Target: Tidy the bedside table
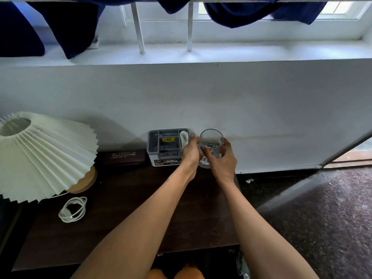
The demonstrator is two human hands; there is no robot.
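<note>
A clear drinking glass (211, 140) stands upright at the back right of the dark wooden bedside table (141, 208), against the wall. My left hand (191, 153) grips its left side and my right hand (223, 158) wraps its right side and base. Just left of the glass sits a grey organiser tray (166, 146) with compartments, a yellow label and a folded white item inside. A dark spectacle case (123, 157) lies left of the tray. A coiled white cable (73, 209) rests on the table's left part.
A pleated white lampshade (42, 154) on a round wooden base (84, 180) fills the left side. The white wall and a window sill with dark blue curtains (251, 12) rise behind. Speckled floor (322, 218) lies to the right of the table.
</note>
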